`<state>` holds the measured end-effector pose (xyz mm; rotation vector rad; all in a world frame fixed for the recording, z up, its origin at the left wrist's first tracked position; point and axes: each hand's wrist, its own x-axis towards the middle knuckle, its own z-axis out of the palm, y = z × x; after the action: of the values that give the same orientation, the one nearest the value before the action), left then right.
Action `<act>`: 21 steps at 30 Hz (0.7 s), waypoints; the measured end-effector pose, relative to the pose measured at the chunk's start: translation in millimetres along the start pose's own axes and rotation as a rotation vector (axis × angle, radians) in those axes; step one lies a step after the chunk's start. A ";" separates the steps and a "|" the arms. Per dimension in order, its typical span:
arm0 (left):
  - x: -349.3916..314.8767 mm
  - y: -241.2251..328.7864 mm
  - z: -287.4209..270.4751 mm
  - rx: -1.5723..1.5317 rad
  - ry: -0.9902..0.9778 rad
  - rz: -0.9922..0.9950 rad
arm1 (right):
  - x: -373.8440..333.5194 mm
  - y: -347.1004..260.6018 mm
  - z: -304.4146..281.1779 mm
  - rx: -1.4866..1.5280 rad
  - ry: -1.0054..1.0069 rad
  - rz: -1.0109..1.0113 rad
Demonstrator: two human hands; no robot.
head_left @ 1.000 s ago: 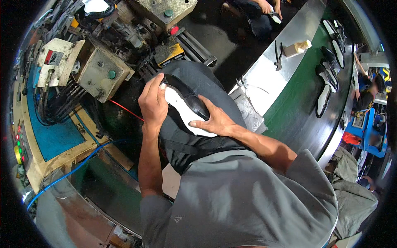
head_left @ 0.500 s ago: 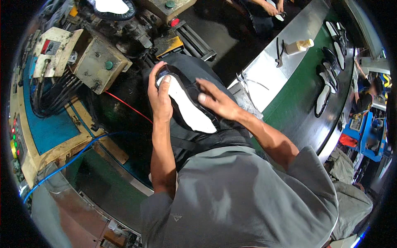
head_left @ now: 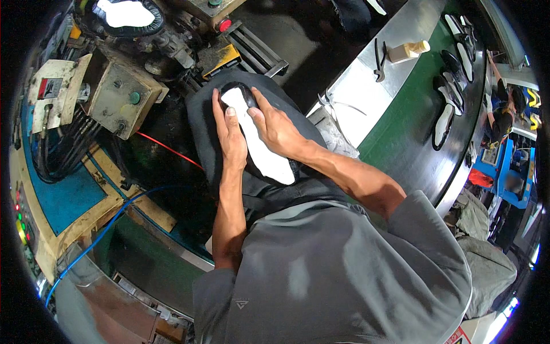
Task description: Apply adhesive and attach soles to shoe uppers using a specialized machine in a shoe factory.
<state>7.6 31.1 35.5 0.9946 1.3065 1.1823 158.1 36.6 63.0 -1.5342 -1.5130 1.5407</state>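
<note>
On my lap lies a black shoe upper with its white sole side (head_left: 262, 156) turned up; the toe end points away from me. My left hand (head_left: 231, 135) wraps its left edge, thumb pressed on the white face. From the other side my right hand (head_left: 277, 127) grips the right edge near the far end, its thumb on the white face too. The fingertips under the shoe are hidden. The near end of the shoe rests by my waist on my dark trousers (head_left: 200, 132).
A machine with a metal box (head_left: 123, 97), black hoses and a blue-topped bench (head_left: 74, 195) stands at left. Another white-soled shoe (head_left: 123, 14) sits on it. To the right, pincers (head_left: 379, 63) and a bottle (head_left: 407, 52) lie on a metal ledge beside a green conveyor (head_left: 395, 120) carrying several shoes (head_left: 444, 126).
My right hand has come onto the shoe's right edge, where before it was apart and blurred. The whole view has shifted slightly.
</note>
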 end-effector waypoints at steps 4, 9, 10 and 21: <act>20.5 37.7 -10.1 -0.248 -0.025 -0.558 | 4.6 17.7 -5.9 -0.005 -0.014 -0.041; 19.0 13.1 -31.9 -0.352 -0.301 0.115 | 38.1 9.9 -23.7 0.486 -0.136 -0.270; 21.0 21.3 -34.1 -0.415 -0.311 0.087 | 50.5 -0.8 -29.0 0.545 -0.221 -0.252; 51.5 23.3 -14.0 -0.164 -0.168 0.057 | 62.8 -27.7 -8.4 0.491 -0.084 -0.323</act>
<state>-12.5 84.0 49.0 0.9942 1.0391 1.2018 140.3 103.4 67.1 -0.9124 -1.2261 1.6373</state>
